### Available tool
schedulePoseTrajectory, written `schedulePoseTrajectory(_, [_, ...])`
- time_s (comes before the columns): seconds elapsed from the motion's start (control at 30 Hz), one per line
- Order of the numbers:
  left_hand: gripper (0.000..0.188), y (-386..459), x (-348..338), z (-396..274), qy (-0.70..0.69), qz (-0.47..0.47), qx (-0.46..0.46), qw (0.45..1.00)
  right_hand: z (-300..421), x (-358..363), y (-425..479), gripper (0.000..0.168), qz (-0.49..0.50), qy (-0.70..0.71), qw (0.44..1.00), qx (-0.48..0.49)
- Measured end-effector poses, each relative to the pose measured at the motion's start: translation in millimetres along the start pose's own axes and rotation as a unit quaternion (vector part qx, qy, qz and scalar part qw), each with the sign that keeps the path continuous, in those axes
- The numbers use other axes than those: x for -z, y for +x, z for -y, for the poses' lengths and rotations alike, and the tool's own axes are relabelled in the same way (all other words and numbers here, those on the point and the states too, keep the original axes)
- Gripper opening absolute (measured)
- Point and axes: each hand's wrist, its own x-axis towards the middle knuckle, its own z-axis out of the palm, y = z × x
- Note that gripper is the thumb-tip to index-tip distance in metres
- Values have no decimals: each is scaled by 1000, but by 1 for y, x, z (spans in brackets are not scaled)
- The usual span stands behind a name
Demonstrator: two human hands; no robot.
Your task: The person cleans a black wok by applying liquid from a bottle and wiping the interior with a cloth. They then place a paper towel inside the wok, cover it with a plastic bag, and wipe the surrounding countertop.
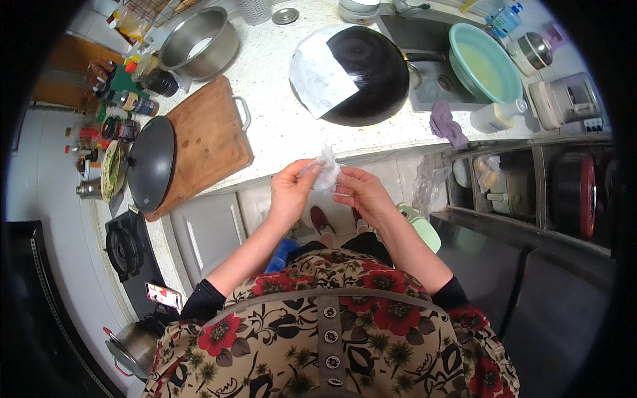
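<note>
A thin, crumpled white sheet (327,171), paper or film, is held between my two hands in front of the counter's edge. My left hand (292,191) pinches its left side between thumb and fingers. On the other side, my right hand (366,194) has its fingers around the sheet's right edge. Beyond the hands, a black wok (373,69) lies upside down on the speckled counter, its handle pointing right over the sink. A flat white sheet (323,72) clings to the left part of the wok's underside.
Left are a wooden cutting board (204,149), a dark round lid (152,164), a steel pot (201,42) and bottles. Right are a sink (423,89), a green basin (485,62), a purple cloth (447,124) and a white bottle (495,117). A phone (164,295) lies near the stove.
</note>
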Motion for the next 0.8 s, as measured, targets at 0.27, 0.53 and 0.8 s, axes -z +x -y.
schedulePoseTrajectory(0.27, [18,3,12,-6,-43,-30,-19,998,-5,8,-2,9,-45,1,997,58])
schedulePoseTrajectory(0.53, [19,0,23,-20,-24,-3,5,1000,-15,16,5,9,-58,-190,968,156])
schedulePoseTrajectory(0.8, [16,-8,23,-30,70,164,10,984,19,2,3,55,155,-143,965,157])
